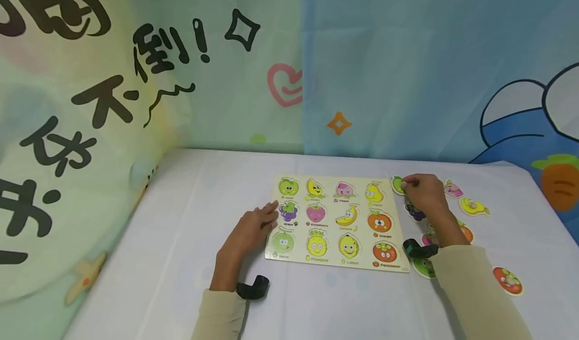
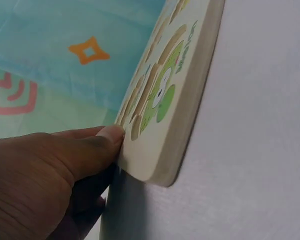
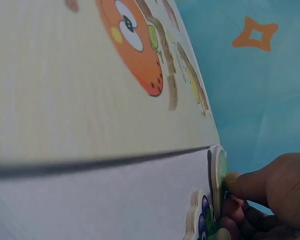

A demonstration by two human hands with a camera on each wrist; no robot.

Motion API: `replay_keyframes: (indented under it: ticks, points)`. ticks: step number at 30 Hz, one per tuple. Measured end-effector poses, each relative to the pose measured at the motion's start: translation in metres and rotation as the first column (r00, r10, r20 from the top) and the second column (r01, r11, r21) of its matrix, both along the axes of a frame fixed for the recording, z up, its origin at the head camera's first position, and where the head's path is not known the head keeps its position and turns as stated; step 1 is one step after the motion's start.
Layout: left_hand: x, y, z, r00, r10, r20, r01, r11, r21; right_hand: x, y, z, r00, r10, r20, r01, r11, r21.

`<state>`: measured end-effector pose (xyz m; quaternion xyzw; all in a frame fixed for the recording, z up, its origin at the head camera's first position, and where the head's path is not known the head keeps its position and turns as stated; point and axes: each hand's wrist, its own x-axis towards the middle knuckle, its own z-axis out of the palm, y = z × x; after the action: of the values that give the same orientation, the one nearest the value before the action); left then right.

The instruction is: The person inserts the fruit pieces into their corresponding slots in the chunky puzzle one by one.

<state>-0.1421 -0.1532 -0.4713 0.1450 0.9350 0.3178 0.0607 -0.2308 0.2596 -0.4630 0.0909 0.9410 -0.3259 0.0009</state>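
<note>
A pale wooden fruit puzzle board (image 1: pixel 332 226) lies on the white table, with several rows of printed fruit in cut-out recesses. My left hand (image 1: pixel 254 228) rests at its left edge, fingertips touching the rim; in the left wrist view a fingertip sits against the board's side near the melon recess (image 2: pixel 160 95). Just off the board's upper right corner, my right hand (image 1: pixel 426 192) pinches a round green fruit puzzle piece (image 1: pixel 397 185) between thumb and fingers. The right wrist view has that piece standing on edge, close beside a purple grape piece (image 3: pixel 205 220).
Several loose fruit pieces lie right of the board: a peach piece (image 1: pixel 453 189), a yellow pear piece (image 1: pixel 473 207), a green piece (image 1: pixel 423 268) and a red persimmon piece (image 1: pixel 507 280). My right forearm partly covers others. A printed cloth backdrop (image 1: pixel 389 69) stands behind the table.
</note>
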Motion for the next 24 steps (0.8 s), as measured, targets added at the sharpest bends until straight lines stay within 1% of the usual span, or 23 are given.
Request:
replay_keyframes:
  ticks: [4, 7, 10, 13, 20, 24]
  points:
    - [-0.002, -0.004, 0.0, 1.0, -0.009, 0.022, 0.008, 0.999, 0.035, 0.001, -0.004, 0.003, 1.0, -0.019, -0.021, 0.018, 0.999, -0.031]
    - [-0.004, -0.007, -0.002, 0.999, -0.014, 0.04, 0.012, 0.999, 0.049, 0.002, -0.01, 0.005, 0.998, -0.017, -0.056, 0.013, 0.998, -0.058]
    - [-0.005, -0.008, -0.001, 0.998, -0.016, 0.062, 0.013, 0.999, 0.048, 0.002, -0.02, 0.007, 0.996, -0.023, -0.081, 0.016, 0.996, -0.087]
    - [-0.005, -0.009, -0.001, 0.998, -0.025, 0.062, 0.022, 0.999, 0.047, 0.002, -0.033, 0.008, 0.995, -0.028, -0.099, 0.017, 0.993, -0.113]
    - [-0.006, -0.007, -0.002, 0.996, -0.029, 0.083, 0.026, 0.999, 0.031, 0.003, -0.054, 0.006, 0.992, 0.031, -0.125, -0.055, 0.98, -0.191]
    - [-0.005, -0.008, -0.001, 0.997, -0.026, 0.078, 0.024, 0.999, 0.023, 0.004, -0.066, 0.009, 0.989, 0.058, -0.133, -0.09, 0.963, -0.254]
